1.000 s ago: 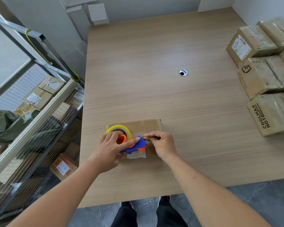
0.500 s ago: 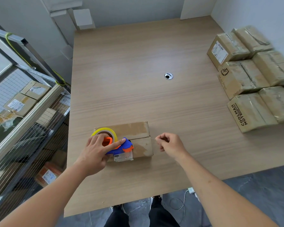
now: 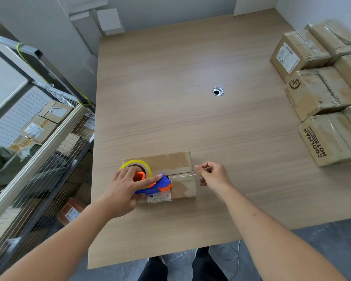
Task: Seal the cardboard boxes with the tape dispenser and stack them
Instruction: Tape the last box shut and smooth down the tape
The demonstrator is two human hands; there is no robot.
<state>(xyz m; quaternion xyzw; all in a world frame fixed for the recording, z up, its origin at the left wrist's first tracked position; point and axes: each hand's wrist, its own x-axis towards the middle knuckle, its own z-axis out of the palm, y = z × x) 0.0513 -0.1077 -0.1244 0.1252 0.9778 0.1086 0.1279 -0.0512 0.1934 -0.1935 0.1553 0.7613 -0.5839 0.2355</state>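
Right hand (image 3: 214,175) now pinches tape stretched from left hand's (image 3: 126,187) gripped dispenser (image 3: 156,184).

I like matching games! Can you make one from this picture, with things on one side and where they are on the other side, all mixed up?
Things:
1. tape dispenser
2. right hand
3. pile of taped boxes
4. round metal hole

Places:
A. at the table's right edge
B. in the middle of the table
C. on top of the near cardboard box, held by the left hand
D. just past the near box's right end, pinching the pulled-out tape

Pairs: 1-C, 2-D, 3-A, 4-B
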